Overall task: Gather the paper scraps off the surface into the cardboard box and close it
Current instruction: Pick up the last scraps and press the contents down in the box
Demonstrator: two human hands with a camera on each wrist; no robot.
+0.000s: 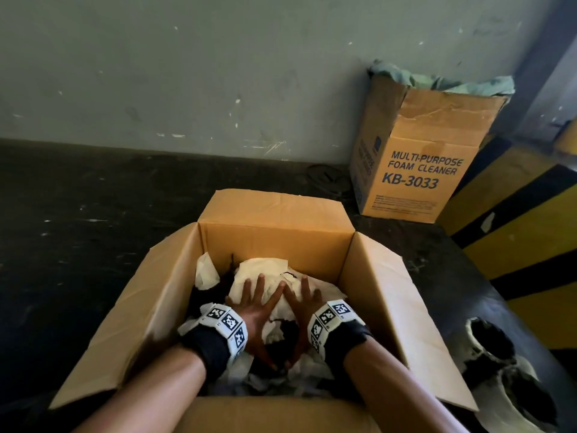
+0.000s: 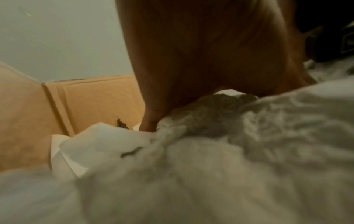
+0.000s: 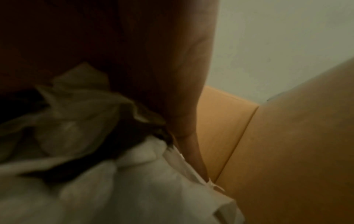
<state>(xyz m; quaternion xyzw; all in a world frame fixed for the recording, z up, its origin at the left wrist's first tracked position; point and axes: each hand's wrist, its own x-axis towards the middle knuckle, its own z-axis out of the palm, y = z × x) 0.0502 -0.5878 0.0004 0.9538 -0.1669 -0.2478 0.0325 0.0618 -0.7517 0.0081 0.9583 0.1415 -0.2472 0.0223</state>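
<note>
The cardboard box (image 1: pixel 274 235) stands open on the dark floor (image 1: pixel 93 214), all four flaps folded outward. Inside it lie the crumpled paper scraps (image 1: pixel 265 276), pale sheets mixed with dark bits. The left hand (image 1: pixel 259 310) and the right hand (image 1: pixel 301 307) both reach into the box and lie flat on the heap, fingers straight and spread, the two forefingers meeting at their tips. In the wrist views the paper lies directly under each palm, though blur makes it hard to tell how firmly they press. A second box (image 1: pixel 421 151), printed "MULTI-PURPOSE FOAM CLEANER", stands by the wall (image 1: pixel 187 73) well apart.
</note>
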